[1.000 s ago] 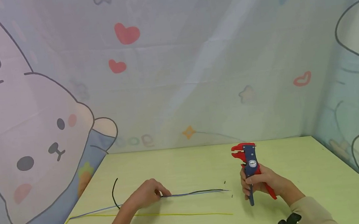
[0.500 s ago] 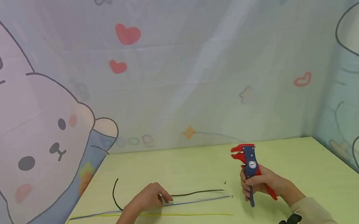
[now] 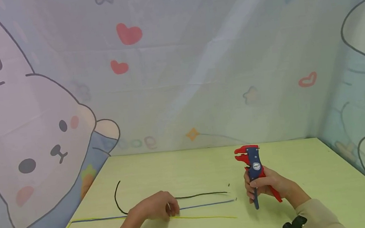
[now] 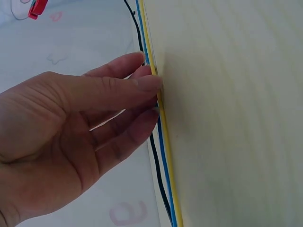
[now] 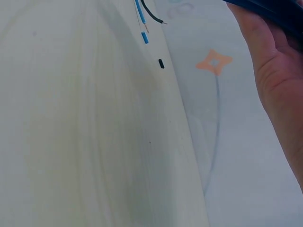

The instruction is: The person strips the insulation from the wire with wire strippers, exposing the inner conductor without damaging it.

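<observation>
My left hand (image 3: 160,205) is low over the table, thumb and fingertips at the yellow wire (image 3: 206,217). In the left wrist view the thumb lies across that wire, the fingers curl behind it, and they pinch it. Farther back, the blue wire (image 3: 208,204) and the black wire (image 3: 204,194) stretch rightward from behind the hand. The right wrist view shows bare metal at the tips of the blue and black wires. My right hand (image 3: 273,182) grips a red and blue wire stripper (image 3: 255,158) upright by its handles, its jaws apart and pointing left.
Two cut bits of insulation, one black (image 5: 161,64) and one blue (image 5: 145,38), lie near the wire ends on the pale table (image 3: 294,161). A printed cloth backdrop (image 3: 198,71) rises behind the table's back edge.
My left hand has let the blue wire down onto the table, apart from the black one, and has come nearer to the yellow wire. My right hand and the wire stripper have stayed still.
</observation>
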Available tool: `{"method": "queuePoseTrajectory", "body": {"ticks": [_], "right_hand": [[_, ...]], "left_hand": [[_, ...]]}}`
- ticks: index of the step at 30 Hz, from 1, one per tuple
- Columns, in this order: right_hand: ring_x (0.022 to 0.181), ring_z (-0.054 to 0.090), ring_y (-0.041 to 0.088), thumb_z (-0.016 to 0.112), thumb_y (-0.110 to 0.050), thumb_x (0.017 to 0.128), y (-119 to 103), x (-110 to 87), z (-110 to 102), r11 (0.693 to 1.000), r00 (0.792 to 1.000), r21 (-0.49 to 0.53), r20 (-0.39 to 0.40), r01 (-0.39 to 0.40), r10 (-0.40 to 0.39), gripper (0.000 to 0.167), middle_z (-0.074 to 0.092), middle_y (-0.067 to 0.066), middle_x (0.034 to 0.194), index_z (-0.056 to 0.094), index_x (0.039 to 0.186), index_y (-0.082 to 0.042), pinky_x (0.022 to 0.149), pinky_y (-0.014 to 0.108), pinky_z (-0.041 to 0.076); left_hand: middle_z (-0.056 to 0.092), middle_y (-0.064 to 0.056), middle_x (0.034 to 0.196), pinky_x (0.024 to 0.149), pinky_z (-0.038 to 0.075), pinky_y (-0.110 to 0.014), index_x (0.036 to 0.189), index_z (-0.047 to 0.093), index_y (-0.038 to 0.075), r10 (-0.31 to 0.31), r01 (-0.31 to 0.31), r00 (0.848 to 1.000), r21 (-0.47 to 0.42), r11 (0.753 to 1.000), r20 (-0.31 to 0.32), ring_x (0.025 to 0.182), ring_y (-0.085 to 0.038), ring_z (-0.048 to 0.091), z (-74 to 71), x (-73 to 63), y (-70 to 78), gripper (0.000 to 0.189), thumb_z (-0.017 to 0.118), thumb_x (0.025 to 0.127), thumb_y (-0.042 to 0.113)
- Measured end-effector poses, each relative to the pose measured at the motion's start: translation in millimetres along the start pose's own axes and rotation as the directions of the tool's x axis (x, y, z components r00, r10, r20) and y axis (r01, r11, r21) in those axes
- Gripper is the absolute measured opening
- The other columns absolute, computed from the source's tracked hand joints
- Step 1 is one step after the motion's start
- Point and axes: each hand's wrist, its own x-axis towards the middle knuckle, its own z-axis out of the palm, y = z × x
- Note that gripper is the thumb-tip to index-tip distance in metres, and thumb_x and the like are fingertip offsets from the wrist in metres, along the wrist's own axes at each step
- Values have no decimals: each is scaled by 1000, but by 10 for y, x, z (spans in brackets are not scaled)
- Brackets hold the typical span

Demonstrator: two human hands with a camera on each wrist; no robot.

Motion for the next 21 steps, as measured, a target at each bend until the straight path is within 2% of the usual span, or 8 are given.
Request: {"method": "queuePoseTrajectory", "body": {"ticks": [6,14,17,21], "right_hand": [[90,66,23,33,6,98,-5,3,-6,1000,999,5,47,21,-21,24,64,6,96,52,110,-4,89,50,53],[91,66,23,30,6,99,-7,-5,-36,999,997,16,66,33,-34,28,63,5,97,53,112,-5,90,50,52],[91,66,23,29,6,98,-3,-14,-39,999,997,18,66,33,-34,29,63,4,96,53,112,-5,90,50,52],[90,66,23,30,6,98,-1,-24,-40,1000,998,14,55,25,-26,28,62,4,95,52,111,-4,89,50,52]], "left_hand": [[66,2,76,66,50,-22,90,75,11,10,-12,999,55,998,39,72,-8,61,29,15,-6,39,66,74,-24],[64,5,77,66,49,-21,97,75,14,45,-53,997,125,991,63,69,-3,56,32,16,23,41,67,77,-21],[65,5,80,67,49,-21,101,74,13,70,-76,995,96,992,68,71,-3,57,15,11,5,42,65,77,-20],[66,1,84,71,50,-23,105,74,10,92,-93,995,23,995,44,76,-5,58,-40,4,-6,41,62,79,-19]]}}
